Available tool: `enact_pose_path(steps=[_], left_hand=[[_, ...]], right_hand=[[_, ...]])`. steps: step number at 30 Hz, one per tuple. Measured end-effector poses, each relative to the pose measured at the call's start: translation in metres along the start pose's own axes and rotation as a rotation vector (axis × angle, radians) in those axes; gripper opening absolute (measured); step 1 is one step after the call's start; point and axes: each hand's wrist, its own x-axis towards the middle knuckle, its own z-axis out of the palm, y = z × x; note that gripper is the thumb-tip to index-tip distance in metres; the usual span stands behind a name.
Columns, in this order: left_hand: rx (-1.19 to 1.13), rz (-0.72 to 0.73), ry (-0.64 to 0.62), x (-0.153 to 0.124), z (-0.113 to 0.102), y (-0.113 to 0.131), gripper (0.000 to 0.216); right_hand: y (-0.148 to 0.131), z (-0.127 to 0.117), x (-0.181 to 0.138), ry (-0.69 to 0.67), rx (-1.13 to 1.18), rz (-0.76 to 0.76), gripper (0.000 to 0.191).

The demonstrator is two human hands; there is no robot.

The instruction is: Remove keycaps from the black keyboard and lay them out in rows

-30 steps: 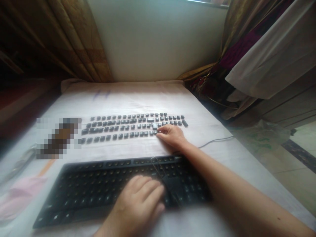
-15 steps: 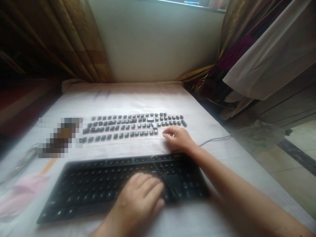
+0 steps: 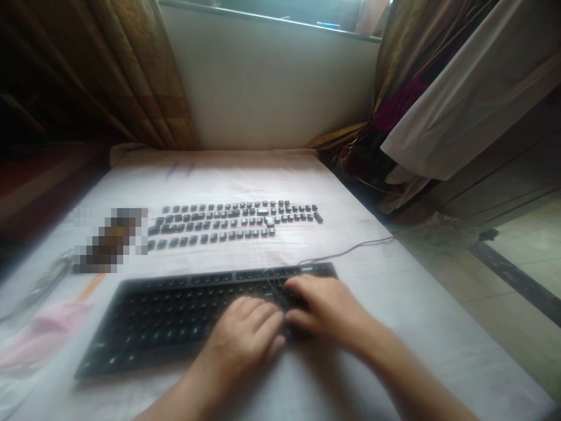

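Note:
A black keyboard [image 3: 175, 318] lies near me on the white-covered table [image 3: 394, 292]. My left hand [image 3: 245, 345] rests flat on its keys near the middle, fingers stretched out. My right hand [image 3: 326, 310] lies on the keyboard's right part, fingers curled down onto the keys beside a thin wire tool [image 3: 274, 280]. What the right fingers hold, if anything, is hidden. Beyond the keyboard, rows of loose black keycaps [image 3: 232, 223] are laid out on the cloth.
The keyboard's cable [image 3: 350, 250] runs off to the right edge. A pink cloth [image 3: 39, 336] and a metal tool [image 3: 39, 286] lie at the left. Curtains hang at both sides, with a white wall behind. The table edge drops off at right.
My right hand has pulled back from the rows of loose keycaps and come down onto the right part of the keyboard. The left hand has stayed on the keys.

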Motion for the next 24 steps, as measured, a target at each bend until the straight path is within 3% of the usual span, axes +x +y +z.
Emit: enact_pose_path(steps=[5,9,13,16,19,21,24], left_hand=[[0.008,-0.013,-0.023,-0.002,0.001,0.001,0.023],[0.032,-0.004,-0.030,-0.003,0.001,0.001,0.024],[0.039,0.002,-0.031,-0.003,0.000,0.002,0.025],[0.034,0.004,-0.027,-0.002,0.000,0.002,0.025],[0.047,0.012,-0.019,-0.003,0.000,0.002,0.026],[0.064,0.016,-0.022,-0.003,0.000,0.002,0.026],[0.076,0.022,-0.027,-0.003,-0.001,0.003,0.026]], right_hand=[[-0.006,-0.003,0.003,-0.021,0.033,0.033,0.045],[-0.003,-0.004,0.006,0.000,0.211,0.110,0.048],[0.019,-0.003,-0.001,0.111,0.486,0.049,0.024],[0.045,-0.003,-0.010,0.272,0.719,0.082,0.024],[0.075,-0.003,-0.017,0.634,0.843,0.221,0.034],[0.091,-0.002,-0.019,0.807,0.790,0.303,0.038],[0.108,0.001,-0.020,0.834,0.536,0.402,0.033]])
